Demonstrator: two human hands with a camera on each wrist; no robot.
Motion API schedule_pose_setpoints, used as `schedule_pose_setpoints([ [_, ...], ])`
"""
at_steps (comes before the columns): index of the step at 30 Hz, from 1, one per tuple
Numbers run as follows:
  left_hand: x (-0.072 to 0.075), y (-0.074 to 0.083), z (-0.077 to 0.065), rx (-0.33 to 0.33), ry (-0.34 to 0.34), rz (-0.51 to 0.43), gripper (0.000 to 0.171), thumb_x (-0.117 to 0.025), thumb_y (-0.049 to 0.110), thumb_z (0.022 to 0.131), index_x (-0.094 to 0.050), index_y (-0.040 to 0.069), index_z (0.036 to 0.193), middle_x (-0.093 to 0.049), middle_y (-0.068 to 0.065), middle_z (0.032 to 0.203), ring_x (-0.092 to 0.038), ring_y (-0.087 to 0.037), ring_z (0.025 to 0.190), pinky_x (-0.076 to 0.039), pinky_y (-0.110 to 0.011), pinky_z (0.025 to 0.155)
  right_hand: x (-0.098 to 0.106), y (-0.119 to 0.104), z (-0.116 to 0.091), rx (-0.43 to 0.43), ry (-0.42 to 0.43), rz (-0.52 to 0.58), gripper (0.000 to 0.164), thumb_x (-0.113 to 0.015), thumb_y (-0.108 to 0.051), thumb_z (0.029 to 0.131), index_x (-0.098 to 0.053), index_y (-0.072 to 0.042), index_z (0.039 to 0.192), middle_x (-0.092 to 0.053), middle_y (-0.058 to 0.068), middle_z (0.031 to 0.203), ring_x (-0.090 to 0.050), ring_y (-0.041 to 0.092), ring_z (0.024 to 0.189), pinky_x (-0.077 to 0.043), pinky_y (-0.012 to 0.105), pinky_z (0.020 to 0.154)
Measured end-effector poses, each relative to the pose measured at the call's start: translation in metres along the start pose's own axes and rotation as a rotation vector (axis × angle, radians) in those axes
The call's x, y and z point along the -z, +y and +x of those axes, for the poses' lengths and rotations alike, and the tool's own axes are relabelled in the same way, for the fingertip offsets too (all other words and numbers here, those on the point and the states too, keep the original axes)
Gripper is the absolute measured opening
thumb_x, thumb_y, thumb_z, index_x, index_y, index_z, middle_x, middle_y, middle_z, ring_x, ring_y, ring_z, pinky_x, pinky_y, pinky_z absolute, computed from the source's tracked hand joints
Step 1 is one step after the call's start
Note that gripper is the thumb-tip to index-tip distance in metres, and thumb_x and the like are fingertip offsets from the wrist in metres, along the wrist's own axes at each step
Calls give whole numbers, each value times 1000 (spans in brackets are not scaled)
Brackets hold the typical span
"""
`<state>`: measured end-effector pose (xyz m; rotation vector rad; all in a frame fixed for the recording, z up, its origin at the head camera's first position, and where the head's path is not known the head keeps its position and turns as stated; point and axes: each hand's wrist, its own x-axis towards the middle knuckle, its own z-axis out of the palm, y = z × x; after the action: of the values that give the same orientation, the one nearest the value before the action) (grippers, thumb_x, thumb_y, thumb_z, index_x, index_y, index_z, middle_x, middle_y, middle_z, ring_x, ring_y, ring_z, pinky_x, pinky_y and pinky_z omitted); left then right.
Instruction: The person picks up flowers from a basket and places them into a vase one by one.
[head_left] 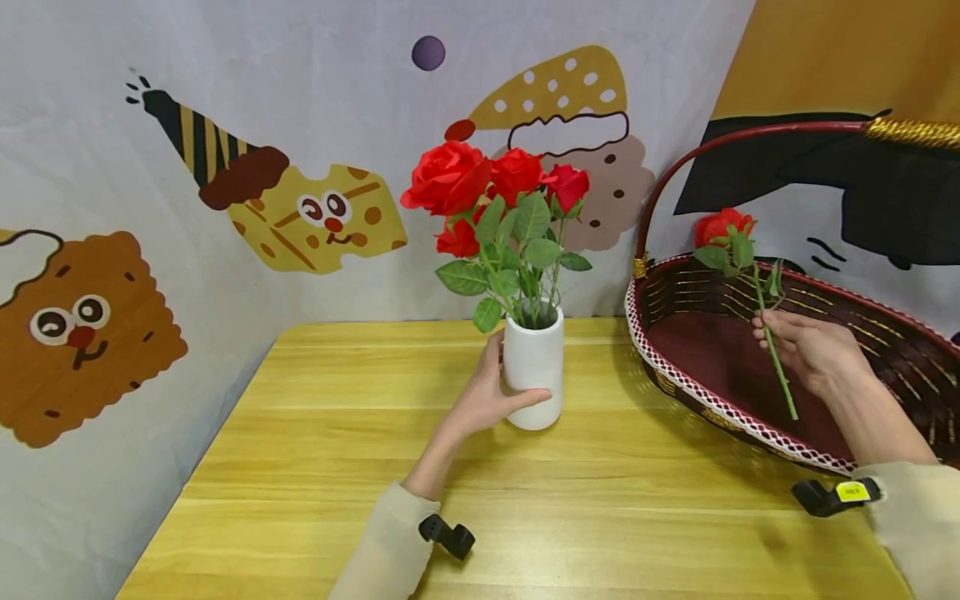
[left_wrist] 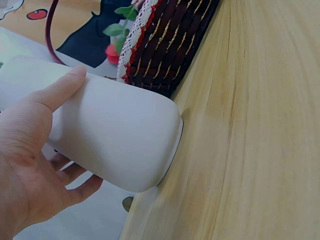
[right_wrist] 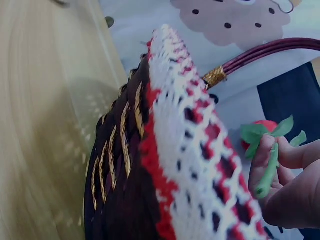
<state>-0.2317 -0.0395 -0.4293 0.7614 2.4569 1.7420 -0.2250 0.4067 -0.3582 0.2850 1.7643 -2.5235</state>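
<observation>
A white vase [head_left: 534, 358] stands upright on the wooden table, holding several red roses [head_left: 450, 177] with green leaves. My left hand [head_left: 483, 402] grips the vase from its left side, the thumb across the front and the fingers round the back. In the left wrist view the lower part of the vase [left_wrist: 120, 132] shows, its base at the tabletop. Over the basket [head_left: 701, 350], my right hand [head_left: 821, 354] pinches a single red rose [head_left: 722, 227] by its stem. The bloom points up and left, and the cut stem end [right_wrist: 262, 189] faces the right wrist camera.
Dark woven, the basket has a white and red lace rim [right_wrist: 172, 120] and a tall arched handle [head_left: 678, 171]. It takes up the right side of the table [head_left: 315, 467], right of the vase. A cloth printed with cartoon food [head_left: 330, 221] hangs behind the table.
</observation>
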Motion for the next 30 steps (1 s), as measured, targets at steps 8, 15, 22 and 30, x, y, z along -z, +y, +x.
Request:
schedule_pose_setpoints([
  [8,0,0,0,6,-1,1,105,-84,18,84,-12,16,160,-31,-13,155,-41,-30,136,-36,-52,111,-14,-7,-9,32,-24,117,20,-61,-4,99,-80,-8,94,-75,5,88,-70,14,76,-58,26,69],
  [15,1,-1,0,-2,2,10,103,-84,25,85,-14,18,160,-34,-9,152,-44,-24,134,-39,-47,109,-30,-11,-17,80,-22,160,20,-61,-3,98,-81,-8,98,-76,4,90,-70,14,74,-58,25,68],
  [22,1,0,0,-7,0,27,105,-85,31,84,-14,17,160,-34,-9,153,-44,-24,134,-39,-48,109,-40,-12,-20,79,-27,198,19,-64,-2,97,-81,-9,96,-77,0,95,-71,13,75,-57,26,68],
  [30,2,6,-2,-2,-2,9,104,-84,26,85,-14,17,160,-33,-11,154,-43,-26,135,-38,-49,110,-48,-12,-26,124,-6,191,18,-64,2,96,-80,-6,94,-75,2,90,-70,14,73,-57,25,65],
])
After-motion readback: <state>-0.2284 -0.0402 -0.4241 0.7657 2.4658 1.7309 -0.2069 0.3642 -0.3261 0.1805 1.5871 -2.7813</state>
